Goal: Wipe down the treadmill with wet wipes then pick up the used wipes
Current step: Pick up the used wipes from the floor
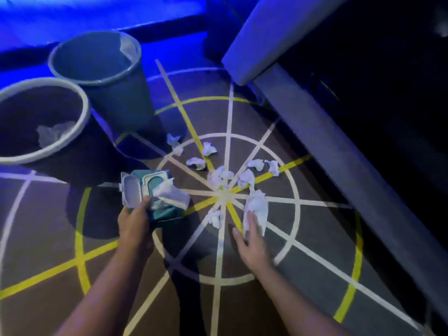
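Steadying the wipe pack (167, 212), lid flipped open, the L hand (134, 220) curls round its near end, prob. so the next sheet pulls free. R hand (252, 241) pinches a loose wipe (257, 208), fingers closed on its lower edge. Used wipes (219, 177) lie crumpled on the floor (303, 275) between bins (86, 110) & treadmill (315, 132), handy for pickup.

Blue-lit gym corner: treadmill frame (327, 146), taped rings and spokes (294, 190) on floor (324, 231), two waste bins (121, 100).
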Tool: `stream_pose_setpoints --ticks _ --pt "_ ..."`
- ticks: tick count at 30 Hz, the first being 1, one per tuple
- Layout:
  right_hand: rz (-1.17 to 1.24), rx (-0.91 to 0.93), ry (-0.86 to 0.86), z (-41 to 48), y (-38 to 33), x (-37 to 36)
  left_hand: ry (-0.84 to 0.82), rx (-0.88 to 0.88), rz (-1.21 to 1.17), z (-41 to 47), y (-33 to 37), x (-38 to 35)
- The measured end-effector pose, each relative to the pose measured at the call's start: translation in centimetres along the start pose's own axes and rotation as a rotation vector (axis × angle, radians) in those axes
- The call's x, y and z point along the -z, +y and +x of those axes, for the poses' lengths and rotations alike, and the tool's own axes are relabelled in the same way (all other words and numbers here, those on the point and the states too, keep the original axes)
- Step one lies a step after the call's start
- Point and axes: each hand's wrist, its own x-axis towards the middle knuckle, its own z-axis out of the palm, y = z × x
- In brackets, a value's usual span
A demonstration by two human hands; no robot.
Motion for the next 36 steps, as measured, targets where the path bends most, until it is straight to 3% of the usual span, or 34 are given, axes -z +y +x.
stream_pose_setpoints --ticks 2,5,6,11,15,22,26,32,36 --pt "-0.088 0.122 0.026 0.7 -1.0 -0.5 0.014 -0.001 -0.025 0.4 -0.2 -0.5" --pt "-0.426 0.407 0.217 3.1 -0.1 -1.3 0.031 -0.005 -0.058 0.9 -0.8 -0.7" --pt "-0.509 0.411 0.244 3.9 0.2 -1.8 0.042 -0.011 -0.062 1.1 -1.1 -0.7" --pt "-0.617 0.318 0.173 5.8 -2.2 -5.9 0.049 -0.011 -0.046 1.3 -2.7 -0.6" --pt "-0.514 0.206 0.296 8.8 -6.0 -7.3 0.049 0.008 -0.04 1.0 -3.4 -1.3" --pt "-0.539 -0.002 0.461 16.7 -3.5 0.1 0.035 0.052 -0.079 1.4 -3.0 -4.5" --pt "-0.58 -0.106 0.207 20.3 -1.5 4.5 -0.007 0.065 -0.076 1.6 -2.9 -6.2" --pt "-0.534 0.445 -0.052 22.7 -2.0 5.4 -0.013 0.058 -0.141 2.1 -1.9 -6.3" --pt "-0.51 0.562 -0.118 21.2 -4.8 0.8 0.039 0.031 -0.165 2.4 -1.2 -3.9"
